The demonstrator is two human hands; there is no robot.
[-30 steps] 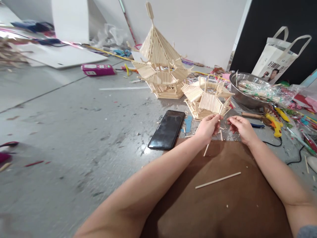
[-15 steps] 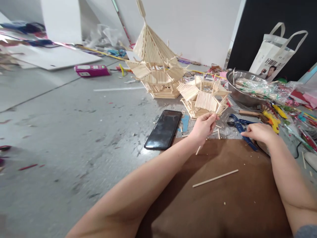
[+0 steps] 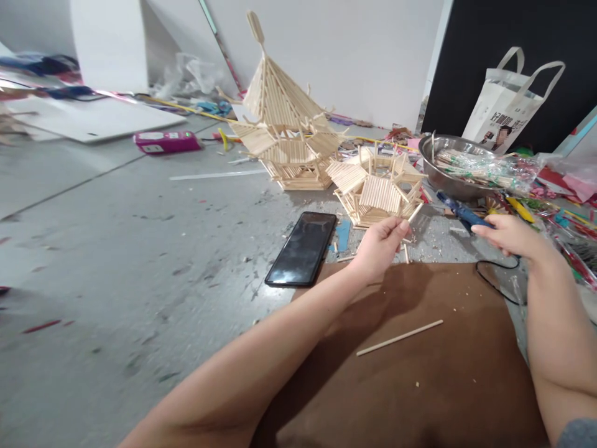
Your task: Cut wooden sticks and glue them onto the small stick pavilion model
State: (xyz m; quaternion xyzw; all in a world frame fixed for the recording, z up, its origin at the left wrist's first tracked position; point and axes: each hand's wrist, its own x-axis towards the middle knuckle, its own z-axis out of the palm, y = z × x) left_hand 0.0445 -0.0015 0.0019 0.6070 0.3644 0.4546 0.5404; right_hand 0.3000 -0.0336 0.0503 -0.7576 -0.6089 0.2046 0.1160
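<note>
My left hand [image 3: 380, 246] is closed in a pinch on a thin wooden stick [image 3: 416, 213], whose end sticks out past the fingertips. Just behind it stands a small open-topped model [image 3: 380, 193] built of wooden sticks; I cannot tell whether the held stick touches it. My right hand [image 3: 508, 235] grips blue-handled pliers [image 3: 466, 214], lifted a little with the jaw end pointing up and left. Another loose stick [image 3: 400, 338] lies on the brown sheet [image 3: 448, 386] in front of me.
A taller stick pagoda [image 3: 291, 140] stands behind at the left, with a black phone [image 3: 302, 249] nearer me. A metal bowl [image 3: 448, 177] of bagged sticks sits at the right, before a white tote bag [image 3: 501, 112]. A purple box [image 3: 166, 142] lies far left; clutter fills the right side.
My right hand has taken the pliers up off the floor and turned them. My left hand still pinches the stick, its end now showing at the upper right. The view has shifted slightly.
</note>
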